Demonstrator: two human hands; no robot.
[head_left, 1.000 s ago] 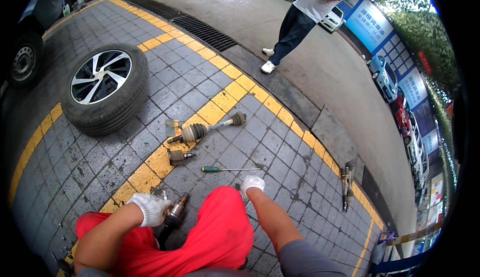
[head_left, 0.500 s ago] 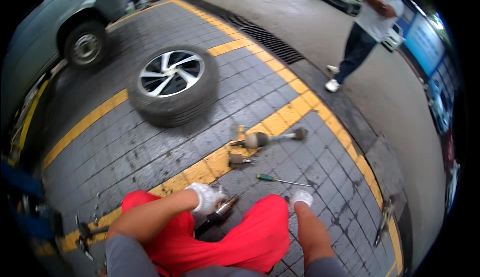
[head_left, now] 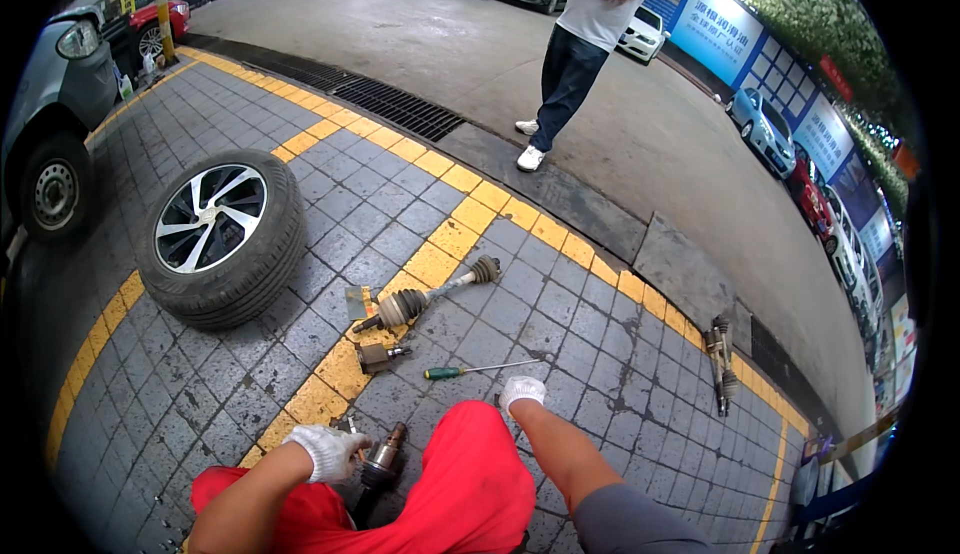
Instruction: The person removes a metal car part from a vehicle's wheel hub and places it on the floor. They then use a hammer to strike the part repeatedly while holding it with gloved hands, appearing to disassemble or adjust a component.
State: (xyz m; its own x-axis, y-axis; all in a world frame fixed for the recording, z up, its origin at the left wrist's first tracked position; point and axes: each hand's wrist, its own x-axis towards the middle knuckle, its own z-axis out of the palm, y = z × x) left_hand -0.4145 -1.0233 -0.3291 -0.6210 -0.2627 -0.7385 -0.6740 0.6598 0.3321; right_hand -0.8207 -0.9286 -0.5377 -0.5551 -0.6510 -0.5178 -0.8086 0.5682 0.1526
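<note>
My left hand (head_left: pixel 328 452), in a white knit glove, is closed beside a drive shaft's metal joint end (head_left: pixel 384 451) between my knees. A small thin piece shows at its fingertips, too small to name. On the right, my right hand (head_left: pixel 523 392), also gloved, is closed low over the paving beyond my red-clad knee. A small dark tip pokes out at its left side; the rest is hidden. Just beyond that hand lies a green-handled screwdriver (head_left: pixel 442 373). Farther off rest a booted drive shaft (head_left: pixel 428 297) and a short metal joint piece (head_left: pixel 376 357).
A wheel with tyre (head_left: pixel 221 239) lies flat at the left, near a parked vehicle (head_left: pixel 60 134). Other shaft parts (head_left: pixel 720 364) lie at the right by the yellow line. A person (head_left: pixel 588 44) stands with folded arms beyond the drain grate (head_left: pixel 400 104).
My view has swung to the right, so the wheel, tools and parts sit farther left in the picture. Both hands keep about the same places beside the shaft and screwdriver.
</note>
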